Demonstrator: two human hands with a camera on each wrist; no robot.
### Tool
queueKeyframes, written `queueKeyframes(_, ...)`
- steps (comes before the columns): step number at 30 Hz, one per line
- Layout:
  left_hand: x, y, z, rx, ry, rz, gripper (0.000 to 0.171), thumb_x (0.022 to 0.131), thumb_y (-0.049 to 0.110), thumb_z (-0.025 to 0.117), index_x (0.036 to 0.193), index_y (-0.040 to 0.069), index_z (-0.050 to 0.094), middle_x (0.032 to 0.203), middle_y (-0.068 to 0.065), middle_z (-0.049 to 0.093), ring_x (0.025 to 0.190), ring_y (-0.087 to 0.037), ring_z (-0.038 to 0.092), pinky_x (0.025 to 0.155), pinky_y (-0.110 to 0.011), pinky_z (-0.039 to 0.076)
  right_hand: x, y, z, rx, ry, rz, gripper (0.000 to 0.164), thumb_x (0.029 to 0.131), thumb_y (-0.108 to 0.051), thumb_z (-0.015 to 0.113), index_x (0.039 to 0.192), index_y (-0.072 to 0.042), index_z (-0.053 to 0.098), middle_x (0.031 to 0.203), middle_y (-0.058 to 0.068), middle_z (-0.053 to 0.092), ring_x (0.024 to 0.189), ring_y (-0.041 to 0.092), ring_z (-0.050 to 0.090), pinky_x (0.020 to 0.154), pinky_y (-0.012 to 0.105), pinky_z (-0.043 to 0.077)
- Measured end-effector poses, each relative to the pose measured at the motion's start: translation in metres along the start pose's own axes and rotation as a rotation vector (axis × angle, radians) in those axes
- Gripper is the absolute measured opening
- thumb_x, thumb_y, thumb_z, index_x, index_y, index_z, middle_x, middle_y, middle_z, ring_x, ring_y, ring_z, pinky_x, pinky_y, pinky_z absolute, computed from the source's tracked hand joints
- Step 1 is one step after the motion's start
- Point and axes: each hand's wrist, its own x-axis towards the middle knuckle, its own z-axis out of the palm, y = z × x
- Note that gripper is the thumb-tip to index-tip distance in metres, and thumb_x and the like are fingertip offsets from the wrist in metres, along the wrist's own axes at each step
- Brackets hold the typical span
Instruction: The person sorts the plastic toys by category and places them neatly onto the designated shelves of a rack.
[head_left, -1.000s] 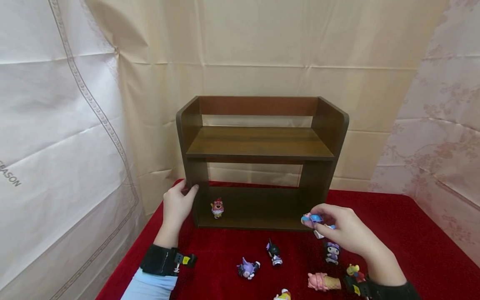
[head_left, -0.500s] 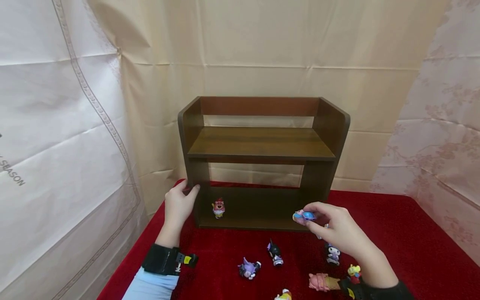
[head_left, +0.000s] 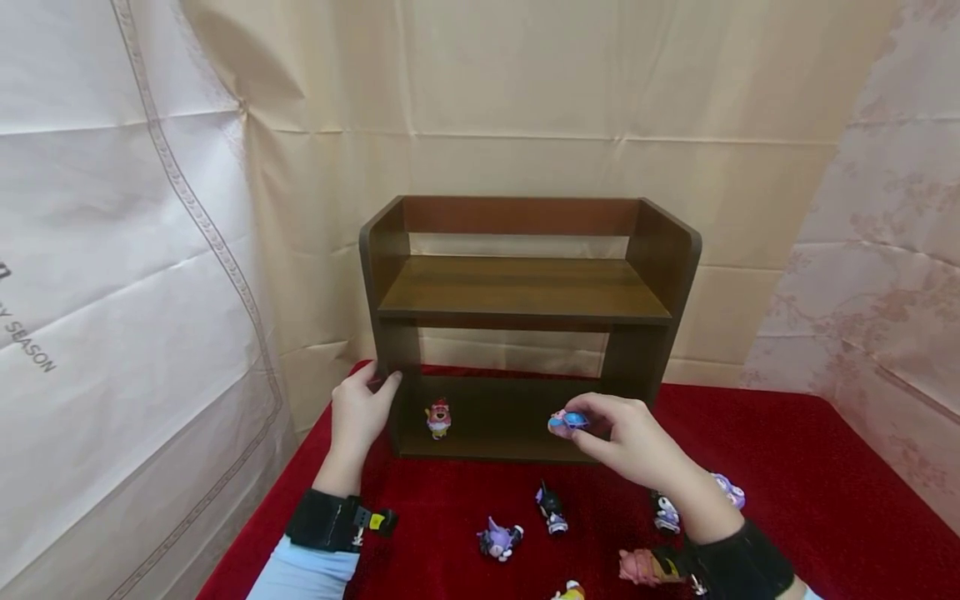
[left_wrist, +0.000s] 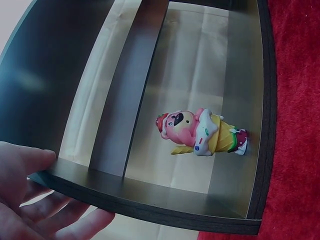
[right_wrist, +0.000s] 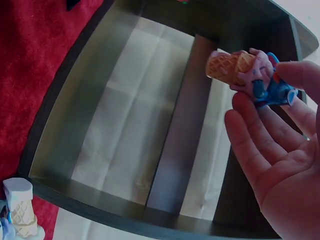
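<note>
A dark brown two-tier shelf [head_left: 525, 287] stands on red cloth. My left hand [head_left: 360, 408] grips its left side panel, thumb inside and fingers outside, as the left wrist view shows. On the lower tier, near that panel, a pink bear figurine [head_left: 438, 418] in a yellow cone [left_wrist: 224, 137] stands upright. My right hand [head_left: 626, 437] pinches an ice-cream-cone figurine [right_wrist: 250, 75] with a blue character and pink top between thumb and fingers. In the head view it is held sideways in front of the lower tier, right of the bear.
On the red cloth [head_left: 810, 467] before the shelf lie a purple figurine [head_left: 498, 540], a black-and-purple one [head_left: 552, 508], a white-and-purple one [head_left: 666, 512], a pink ice-cream cone [head_left: 637, 567] and a yellow piece [head_left: 572, 592]. Another purple-white figurine [head_left: 731, 490] shows beside my right forearm.
My right hand has moved left with the ice-cream-cone figurine, from the shelf's right front corner toward the middle of the lower tier. My left hand keeps its grip on the side panel.
</note>
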Motion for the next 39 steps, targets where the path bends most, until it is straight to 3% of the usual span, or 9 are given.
queueKeyframes(11,0.000,0.000,-0.001,-0.001,-0.011,-0.006,0.039,0.092,0.032,0.064,0.122,0.008,0.065,0.108,-0.012,0.068,0.088,-0.025,0.064,0.068,-0.042,0.057,0.024,0.000,0.007,0.032,0.039,0.035,0.028,0.084,-0.018,0.075,0.109,-0.022,0.064,0.094,-0.013,0.066,0.074,0.003,0.060,0.067,0.026,0.056)
queueKeyframes(24,0.000,0.002,-0.001,0.006,0.000,0.016,0.037,0.092,0.031,0.064,0.120,0.007,0.066,0.106,-0.015,0.068,0.089,-0.027,0.064,0.070,-0.046,0.057,0.055,0.003,0.018,0.124,-0.010,0.019,0.020,0.088,-0.020,0.071,0.106,-0.017,0.065,0.092,-0.008,0.068,0.074,0.006,0.062,0.066,0.029,0.056)
queueKeyframes(39,0.000,0.001,-0.002,-0.004,-0.004,0.023,0.039,0.092,0.031,0.064,0.121,0.006,0.065,0.108,-0.015,0.067,0.089,-0.027,0.064,0.068,-0.044,0.057,0.091,0.004,0.045,0.139,-0.072,0.117,0.023,0.087,-0.021,0.070,0.107,-0.009,0.066,0.090,-0.005,0.069,0.078,0.004,0.063,0.068,0.031,0.056)
